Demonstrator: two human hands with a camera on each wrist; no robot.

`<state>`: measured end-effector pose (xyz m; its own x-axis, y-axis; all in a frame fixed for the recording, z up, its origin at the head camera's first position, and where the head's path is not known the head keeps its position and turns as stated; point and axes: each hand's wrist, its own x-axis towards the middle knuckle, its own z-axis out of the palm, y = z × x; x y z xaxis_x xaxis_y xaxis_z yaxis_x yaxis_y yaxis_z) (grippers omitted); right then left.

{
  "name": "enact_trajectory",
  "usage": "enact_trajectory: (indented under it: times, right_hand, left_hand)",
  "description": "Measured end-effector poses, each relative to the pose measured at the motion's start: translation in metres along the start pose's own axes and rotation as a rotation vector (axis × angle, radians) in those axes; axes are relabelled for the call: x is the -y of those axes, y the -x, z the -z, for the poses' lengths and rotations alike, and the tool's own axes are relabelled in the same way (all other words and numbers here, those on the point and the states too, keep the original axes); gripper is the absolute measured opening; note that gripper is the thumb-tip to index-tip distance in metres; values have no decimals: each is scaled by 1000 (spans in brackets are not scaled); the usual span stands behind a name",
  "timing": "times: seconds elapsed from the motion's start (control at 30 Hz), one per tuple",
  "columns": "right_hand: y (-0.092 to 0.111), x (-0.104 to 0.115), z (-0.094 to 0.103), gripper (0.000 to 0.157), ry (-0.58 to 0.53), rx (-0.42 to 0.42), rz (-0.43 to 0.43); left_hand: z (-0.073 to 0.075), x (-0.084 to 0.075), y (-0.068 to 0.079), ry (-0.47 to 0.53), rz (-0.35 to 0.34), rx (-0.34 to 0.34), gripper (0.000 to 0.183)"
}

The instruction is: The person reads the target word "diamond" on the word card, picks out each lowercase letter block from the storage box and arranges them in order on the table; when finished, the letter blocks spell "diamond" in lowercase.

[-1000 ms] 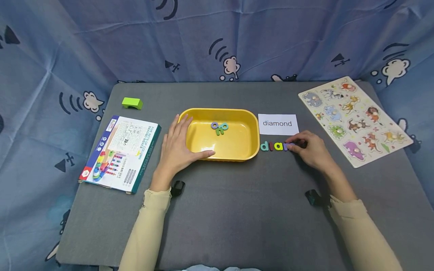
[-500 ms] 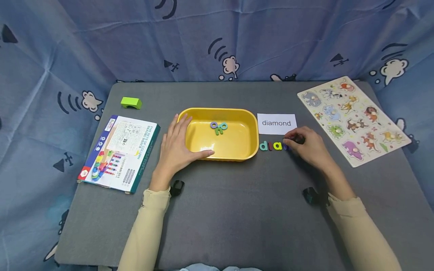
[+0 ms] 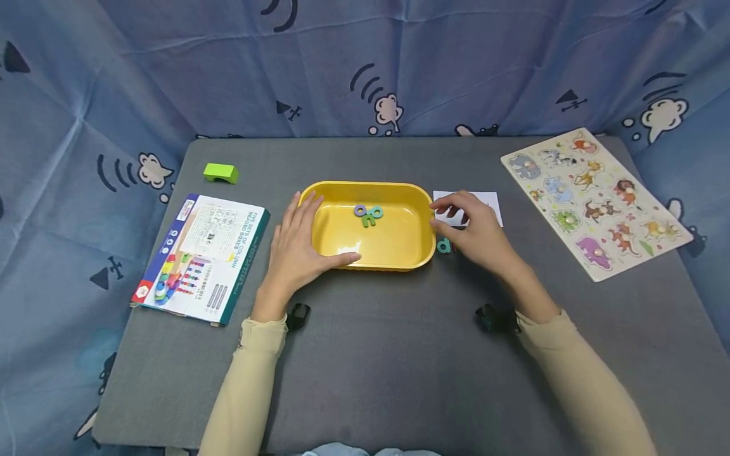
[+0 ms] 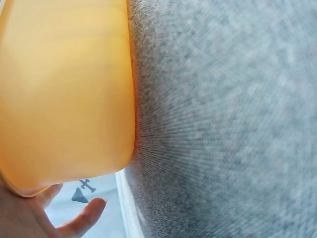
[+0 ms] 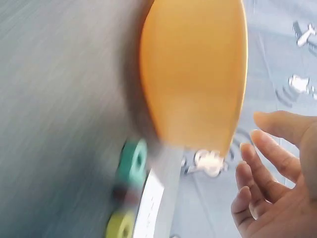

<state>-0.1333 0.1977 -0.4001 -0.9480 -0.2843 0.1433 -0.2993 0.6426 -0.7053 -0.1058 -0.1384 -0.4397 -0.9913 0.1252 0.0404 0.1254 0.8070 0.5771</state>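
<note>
Head view: the right hand has left the row headed by a teal letter d and hovers at the right end of the yellow tray, fingers loosely parted, nothing visible between them. The left hand touches the left end, fingers extended. Three letters lie inside; laying-out appears unfinished.

Tray stands between the fingers of left hand and right hand, letters inside; box left of all fingers, puzzle board right.
</note>
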Motion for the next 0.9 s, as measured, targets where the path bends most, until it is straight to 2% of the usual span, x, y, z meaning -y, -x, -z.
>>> enact_trajectory:
  times: [0.13,0.33,0.53,0.73,0.9]
  right_hand:
    - [-14,16,-16,29,-11,84,44]
    - [-35,32,-40,40,3,251,36]
    - [-51,39,-58,55,43,360,24]
    - [-61,39,-71,59,63,434,71]
    - [-67,37,-79,56,78,457,72]
  left_hand:
    - [0,0,0,-3,-1,-1,126]
    - [1,-1,-1,-6,1,5,125]
    - [0,-1,-1,-11,-9,4,125]
    - [-1,0,0,-16,-21,-8,125]
    - [0,1,0,-20,-17,-11,126]
